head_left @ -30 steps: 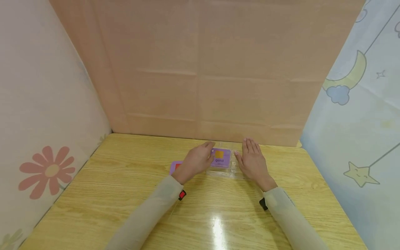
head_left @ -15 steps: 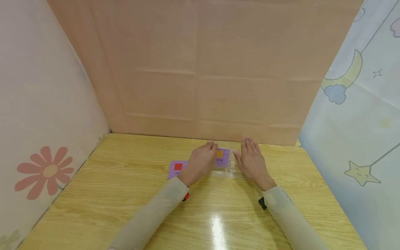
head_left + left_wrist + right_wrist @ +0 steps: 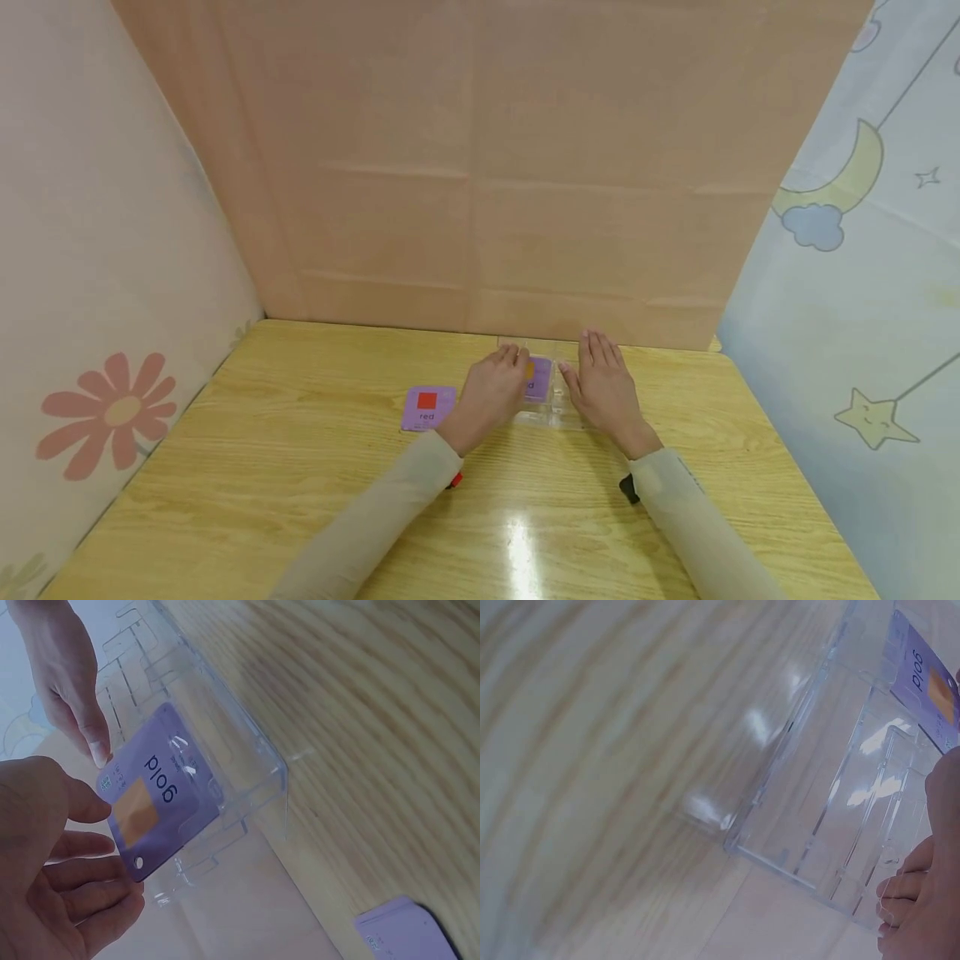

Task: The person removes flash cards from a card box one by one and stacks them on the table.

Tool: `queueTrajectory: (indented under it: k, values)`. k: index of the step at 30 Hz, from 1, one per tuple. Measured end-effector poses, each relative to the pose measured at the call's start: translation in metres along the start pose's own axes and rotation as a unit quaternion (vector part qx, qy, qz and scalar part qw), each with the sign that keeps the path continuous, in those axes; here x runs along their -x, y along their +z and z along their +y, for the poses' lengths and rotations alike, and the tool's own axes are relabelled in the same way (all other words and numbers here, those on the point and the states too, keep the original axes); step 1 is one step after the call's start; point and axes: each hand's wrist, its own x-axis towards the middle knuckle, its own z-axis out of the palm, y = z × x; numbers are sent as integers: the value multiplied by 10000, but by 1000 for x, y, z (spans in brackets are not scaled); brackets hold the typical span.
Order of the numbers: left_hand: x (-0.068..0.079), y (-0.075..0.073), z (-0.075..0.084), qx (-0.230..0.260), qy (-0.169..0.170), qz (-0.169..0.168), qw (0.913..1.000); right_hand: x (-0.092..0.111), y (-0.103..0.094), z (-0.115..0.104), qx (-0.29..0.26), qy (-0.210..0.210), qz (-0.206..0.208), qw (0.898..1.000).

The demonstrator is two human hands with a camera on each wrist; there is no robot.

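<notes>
A purple card reading "gold" [image 3: 146,799] lies in a clear plastic holder [image 3: 240,735] near the back of the table. My left hand [image 3: 491,392] bends over the card's left part and hides some of it. In the left wrist view, this hand's thumb and loosely bent fingers are at the card's edge, without a visible pinch. At the holder's right part, my right hand [image 3: 606,387] rests with its fingers extended forward and the thumb apart. A purple card reading "red" [image 3: 429,408] lies on the table, left of my left hand.
The wooden table [image 3: 337,500] ends at a brown paper backdrop [image 3: 465,167] just behind the holder. Patterned sheets stand left and right. In the left wrist view, the red card's place shows what looks like a small stack [image 3: 405,930].
My left hand has shifted rightward, covering more of the gold card and uncovering the red one. The gold card and my right hand stay in nearly the same place.
</notes>
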Motion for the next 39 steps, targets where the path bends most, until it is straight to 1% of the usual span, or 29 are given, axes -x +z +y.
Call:
queueTrajectory:
  k: [4,10,14,18,24,31,35,39]
  values:
    - [0,3,2,-90,-7,-2,10000,0,0,-1,0,-2,-32,10000]
    - [1,5,2,-134,18,192,9997,0,1,-1,37,17,-29,10000]
    - [2,5,2,-181,27,228,9996,0,1,-1,26,16,-9,10000]
    - [2,4,4,-239,66,152,9996,0,0,-2,51,0,13,10000]
    - [1,2,6,-175,86,14,9998,-1,1,-1,45,37,1,10000]
    - [-1,4,7,-151,79,-87,9998,-1,2,-1,18,68,50,10000]
    - [0,4,8,-126,85,-87,9998,0,2,0,7,63,63,10000]
    - [0,4,8,-141,75,23,9999,0,1,0,7,60,72,10000]
